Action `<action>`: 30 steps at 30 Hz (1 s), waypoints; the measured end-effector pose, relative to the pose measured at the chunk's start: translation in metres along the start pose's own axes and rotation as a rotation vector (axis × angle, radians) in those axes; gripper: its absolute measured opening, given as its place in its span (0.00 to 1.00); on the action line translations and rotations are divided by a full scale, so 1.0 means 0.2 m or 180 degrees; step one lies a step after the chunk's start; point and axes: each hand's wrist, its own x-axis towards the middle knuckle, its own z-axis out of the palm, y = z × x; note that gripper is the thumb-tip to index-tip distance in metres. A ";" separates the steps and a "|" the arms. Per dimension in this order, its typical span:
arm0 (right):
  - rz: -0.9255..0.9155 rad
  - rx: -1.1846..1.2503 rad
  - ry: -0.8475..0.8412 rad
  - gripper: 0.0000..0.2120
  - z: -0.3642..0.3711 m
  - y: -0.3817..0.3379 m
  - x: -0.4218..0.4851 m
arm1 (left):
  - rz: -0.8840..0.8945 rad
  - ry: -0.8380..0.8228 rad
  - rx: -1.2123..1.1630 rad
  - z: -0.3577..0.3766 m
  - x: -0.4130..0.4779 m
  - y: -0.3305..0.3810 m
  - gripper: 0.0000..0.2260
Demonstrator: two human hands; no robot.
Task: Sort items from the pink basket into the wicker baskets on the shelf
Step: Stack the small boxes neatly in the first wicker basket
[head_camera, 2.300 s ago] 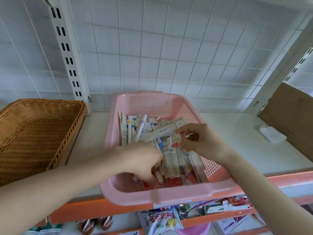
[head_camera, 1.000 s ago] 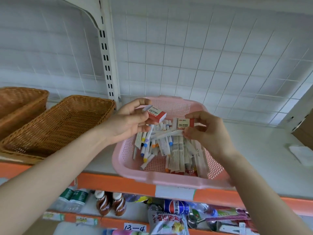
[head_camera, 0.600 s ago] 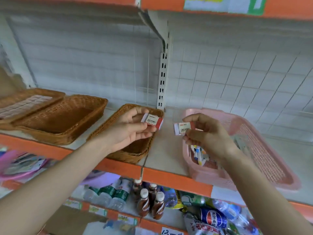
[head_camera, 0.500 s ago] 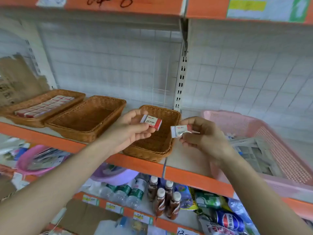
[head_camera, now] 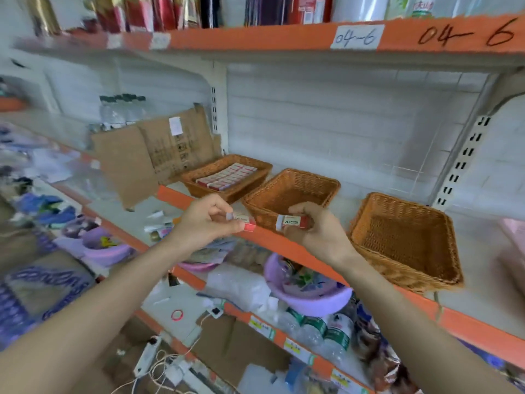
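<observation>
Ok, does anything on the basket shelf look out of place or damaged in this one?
Torn cardboard stands left of the left basket. It is ragged-edged, and its front piece seems to overhang the shelf edge. Nothing else stands out: the erasers in that basket lie in neat rows.

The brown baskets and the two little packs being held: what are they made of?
Baskets: woven wicker or a plastic imitation, fairly matte brown; interlaced strands show. Left pack and right pack: seemingly printed card sleeves, red and white, with sharp edges; contents hidden.
</observation>
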 end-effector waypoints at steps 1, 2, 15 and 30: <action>-0.0091 -0.0196 -0.0025 0.14 0.04 -0.02 0.03 | -0.0022 0.0029 0.0082 -0.04 0.01 -0.03 0.11; -0.0207 -0.0322 -0.0042 0.15 0.07 -0.04 0.06 | -0.0053 0.0042 0.0143 -0.08 0.02 -0.06 0.11; -0.0403 -0.1055 -0.0451 0.16 0.48 0.06 0.72 | -0.0037 -0.0376 0.1224 -0.42 0.54 -0.42 0.15; 0.0058 -0.1523 -0.0465 0.14 0.59 0.25 1.36 | 0.0542 -0.0803 0.2692 -0.43 1.34 -0.69 0.13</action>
